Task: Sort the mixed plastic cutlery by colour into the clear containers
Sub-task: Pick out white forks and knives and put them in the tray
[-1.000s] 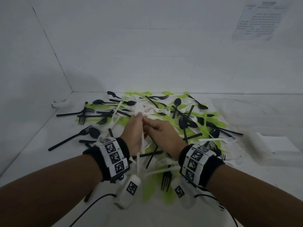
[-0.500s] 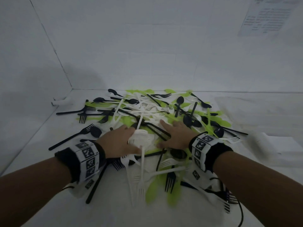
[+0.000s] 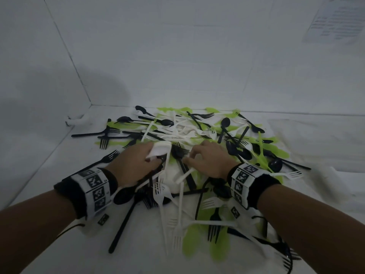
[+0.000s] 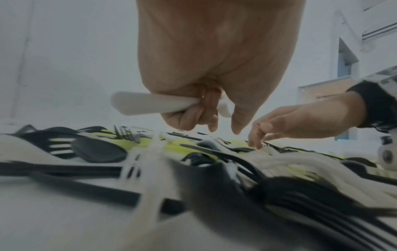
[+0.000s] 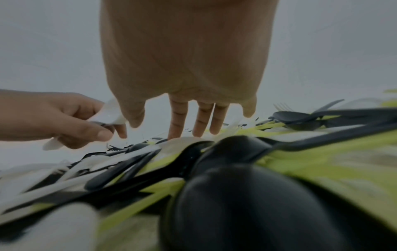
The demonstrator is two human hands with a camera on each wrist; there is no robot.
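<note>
A mixed heap of black, white and lime-green plastic cutlery [image 3: 197, 135] covers the white table. My left hand [image 3: 154, 155] hovers over the middle of the heap and grips a few white cutlery pieces [image 3: 160, 149]; the left wrist view shows its fingers [image 4: 189, 117] curled round a white handle [image 4: 148, 105]. Just to its right, my right hand [image 3: 189, 155] lies low on the heap. Its straight fingers [image 5: 178, 118] touch a white piece [image 5: 184, 140] among black spoons. No clear container shows plainly.
White walls stand close at the left and back. A small white object [image 3: 76, 121] lies in the far left corner. A printed sheet [image 3: 335, 20] hangs on the wall at upper right. Bare table [image 3: 49, 165] shows left of the heap.
One second ago both hands held white cutlery upright together, then pressed flat on the heap. Now the left hand has closed round white pieces and lifted slightly; the right stays on the heap.
</note>
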